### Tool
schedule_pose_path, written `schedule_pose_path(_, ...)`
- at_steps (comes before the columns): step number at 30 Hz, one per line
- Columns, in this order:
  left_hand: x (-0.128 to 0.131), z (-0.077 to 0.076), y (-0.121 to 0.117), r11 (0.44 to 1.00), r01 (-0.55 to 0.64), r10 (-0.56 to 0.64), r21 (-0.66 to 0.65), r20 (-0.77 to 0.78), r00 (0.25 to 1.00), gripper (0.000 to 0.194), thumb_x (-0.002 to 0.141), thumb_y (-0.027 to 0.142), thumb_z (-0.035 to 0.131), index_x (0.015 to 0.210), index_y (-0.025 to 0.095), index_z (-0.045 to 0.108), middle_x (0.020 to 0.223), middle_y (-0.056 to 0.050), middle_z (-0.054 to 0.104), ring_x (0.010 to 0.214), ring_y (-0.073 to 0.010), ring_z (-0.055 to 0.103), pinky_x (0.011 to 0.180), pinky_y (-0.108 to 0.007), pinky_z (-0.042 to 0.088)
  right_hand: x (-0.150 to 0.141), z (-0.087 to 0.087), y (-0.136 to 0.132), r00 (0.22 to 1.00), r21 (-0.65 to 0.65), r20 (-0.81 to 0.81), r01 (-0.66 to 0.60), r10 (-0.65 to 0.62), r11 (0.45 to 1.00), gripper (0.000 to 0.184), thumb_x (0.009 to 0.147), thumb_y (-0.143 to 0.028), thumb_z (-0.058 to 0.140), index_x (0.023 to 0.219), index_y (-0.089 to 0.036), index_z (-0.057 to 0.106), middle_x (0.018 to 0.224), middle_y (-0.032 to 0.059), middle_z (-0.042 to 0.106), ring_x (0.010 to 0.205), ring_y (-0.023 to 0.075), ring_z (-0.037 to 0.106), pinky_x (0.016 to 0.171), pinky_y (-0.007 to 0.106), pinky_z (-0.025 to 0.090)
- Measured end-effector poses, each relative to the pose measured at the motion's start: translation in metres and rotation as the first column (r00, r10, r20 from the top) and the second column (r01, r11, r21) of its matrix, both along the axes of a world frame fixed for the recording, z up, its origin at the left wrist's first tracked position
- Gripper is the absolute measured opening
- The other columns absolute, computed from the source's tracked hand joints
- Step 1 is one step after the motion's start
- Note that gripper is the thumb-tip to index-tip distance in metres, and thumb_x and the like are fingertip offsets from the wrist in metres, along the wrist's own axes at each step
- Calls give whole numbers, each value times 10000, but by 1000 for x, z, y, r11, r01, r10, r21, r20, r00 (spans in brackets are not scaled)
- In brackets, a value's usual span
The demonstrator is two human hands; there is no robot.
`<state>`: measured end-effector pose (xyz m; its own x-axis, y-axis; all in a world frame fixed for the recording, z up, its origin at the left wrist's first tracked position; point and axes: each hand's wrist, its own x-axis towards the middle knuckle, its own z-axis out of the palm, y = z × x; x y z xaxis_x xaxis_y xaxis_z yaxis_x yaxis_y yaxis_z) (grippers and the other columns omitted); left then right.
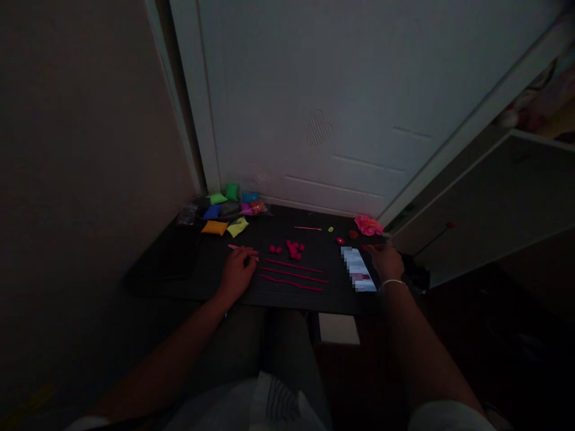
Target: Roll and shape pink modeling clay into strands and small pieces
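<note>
My left hand [238,272] rests at the table's front left, its fingers curled over a slim pink modelling tool [232,246]. Right of it lie three long thin red clay strips [294,276], roughly parallel. Behind them sit a cluster of small red clay balls [294,249] and a separate smaller group [275,249]. At the right, beside a lit phone [358,270], my right hand [385,261] has its fingertips together at a small red clay piece [365,247]. Dim light blurs the details of both grips.
Several coloured clay packets [214,227] lie at the table's back left. A pink stick [308,228], a yellow-green bit [330,229], a red round piece [340,240], a brownish ball [353,234] and a pink ruffled clay form [368,225] are farther right. A white door [287,120] borders the back.
</note>
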<state>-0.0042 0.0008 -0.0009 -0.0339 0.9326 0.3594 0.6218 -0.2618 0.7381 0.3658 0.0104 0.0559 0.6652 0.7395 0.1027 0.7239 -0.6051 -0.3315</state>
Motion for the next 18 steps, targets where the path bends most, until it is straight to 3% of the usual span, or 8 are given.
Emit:
schedule_pose_path(8, 0, 2, -1, 1000, -4, 4, 16, -5, 1000, 206, 767, 255, 460, 840, 190, 642, 998, -65, 612, 1005, -210, 538, 914, -394, 407, 18, -21, -9, 998, -78, -28, 47, -49, 996, 366, 759, -417, 500, 957, -157, 663, 988, 179, 645, 933, 313, 604, 694, 374, 459)
schedule_pose_path(14, 1, 4, -1, 1000, 3, -3, 9, 0, 1000, 202, 766, 248, 460, 839, 191, 640, 991, -63, 612, 1015, -210, 534, 909, -388, 410, 12, -7, -8, 998, -23, 19, 65, -64, 998, 466, 769, -473, 482, 1082, -147, 595, 1056, 183, 614, 969, 301, 586, 720, 375, 453)
schedule_pose_path(16, 1, 5, -1, 1000, 12, -12, 5, -5, 1000, 206, 770, 245, 456, 840, 185, 639, 990, -67, 612, 1006, -208, 537, 912, -391, 406, -9, 0, -4, 999, 8, 38, 13, -13, 1000, 415, 798, -472, 440, 1058, -194, 606, 1052, 137, 625, 960, 265, 590, 722, 341, 447)
schedule_pose_path(18, 1, 6, -1, 1000, 17, -17, 0, -7, 1000, 211, 771, 242, 454, 848, 177, 640, 990, -72, 612, 994, -206, 541, 915, -392, 403, -40, 3, 2, 983, 6, 30, -181, 180, 984, 362, 813, -457, 428, 976, -211, 638, 978, 97, 656, 915, 240, 605, 706, 312, 437)
